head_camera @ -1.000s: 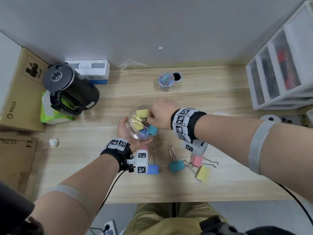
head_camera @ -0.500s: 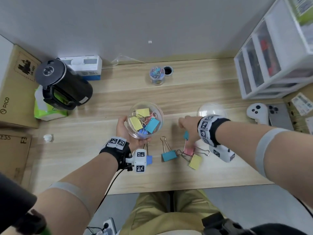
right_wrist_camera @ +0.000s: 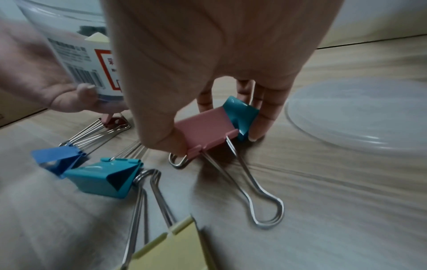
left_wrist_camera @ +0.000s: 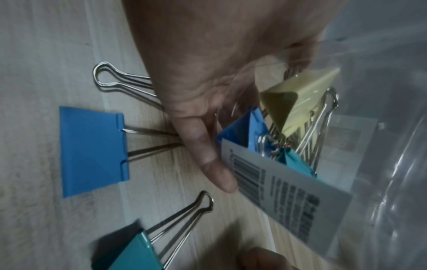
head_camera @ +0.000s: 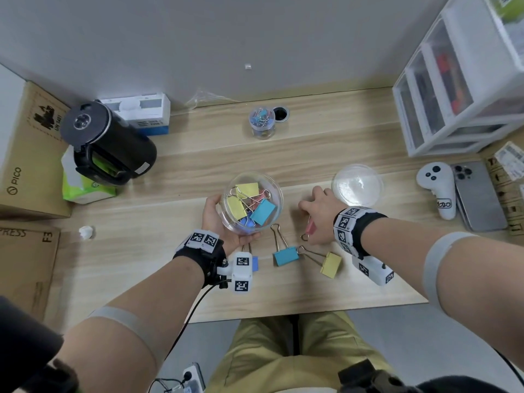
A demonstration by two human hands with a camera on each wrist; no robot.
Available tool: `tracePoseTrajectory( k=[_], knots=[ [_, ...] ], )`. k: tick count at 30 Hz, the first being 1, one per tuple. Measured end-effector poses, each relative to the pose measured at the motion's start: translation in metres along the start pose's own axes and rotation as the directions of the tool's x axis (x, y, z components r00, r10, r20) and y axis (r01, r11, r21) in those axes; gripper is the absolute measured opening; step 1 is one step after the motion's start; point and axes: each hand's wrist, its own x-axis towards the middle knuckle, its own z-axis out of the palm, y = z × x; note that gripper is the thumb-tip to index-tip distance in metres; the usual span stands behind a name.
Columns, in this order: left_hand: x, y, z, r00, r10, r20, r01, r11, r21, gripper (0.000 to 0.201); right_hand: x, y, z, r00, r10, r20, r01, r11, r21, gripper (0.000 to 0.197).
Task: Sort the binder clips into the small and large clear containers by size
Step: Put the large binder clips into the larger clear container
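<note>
My left hand point(head_camera: 218, 219) cradles the large clear container point(head_camera: 272, 194), tilted just above the table, with several large yellow, blue and pink clips inside. My right hand point(head_camera: 317, 219) is down on the table to its right. Its thumb point(right_wrist_camera: 161, 140) and fingers pinch a pink binder clip point(right_wrist_camera: 205, 127) and a teal one point(right_wrist_camera: 241, 113) together. Loose on the table lie a teal clip point(head_camera: 285, 255), a yellow clip point(head_camera: 330, 263) and a blue clip point(left_wrist_camera: 92, 149). The small clear container point(head_camera: 262, 123) with tiny clips stands at the back.
A clear round lid point(head_camera: 357, 185) lies just right of my right hand. A black kettle point(head_camera: 107, 143) and cardboard boxes point(head_camera: 25, 154) are on the left. A white drawer unit point(head_camera: 453, 89), a white controller point(head_camera: 438, 188) and a phone point(head_camera: 479, 197) are on the right.
My right hand left the large container, moved right and down to the table, and took hold of the pink and teal clips. The left hand still holds the container.
</note>
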Motion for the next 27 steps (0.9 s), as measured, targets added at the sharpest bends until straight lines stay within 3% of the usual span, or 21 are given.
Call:
tracePoseTrajectory(
  k=[8, 13, 16, 23, 27],
  knots=[
    [0.0, 0.001, 0.001, 1.0, 0.008, -0.006, -0.008, 1.0, -0.009, 0.067, 0.012, 0.0, -0.003, 0.997, -0.038, -0.065, 0.045, 0.993, 0.111, 0.05],
    [0.001, 0.003, 0.002, 1.0, 0.0, -0.003, 0.0, 1.0, -0.012, 0.069, 0.017, 0.002, 0.002, 0.986, -0.042, -0.159, 0.074, 0.977, 0.202, 0.063],
    [0.001, 0.007, 0.003, 1.0, 0.005, -0.009, -0.005, 1.0, -0.022, 0.07, 0.016, 0.003, 0.003, 0.973, 0.009, -0.231, 0.029, 0.986, 0.162, 0.072],
    [0.006, 0.013, 0.004, 1.0, 0.005, 0.01, -0.005, 1.0, -0.03, 0.073, 0.016, 0.004, 0.002, 0.964, 0.029, -0.265, -0.009, 0.997, 0.076, 0.06],
    [0.007, 0.015, 0.006, 1.0, -0.001, 0.012, 0.002, 0.999, -0.041, 0.071, 0.01, 0.008, -0.017, 0.967, 0.046, -0.25, 0.014, 0.972, 0.234, 0.057]
  ],
)
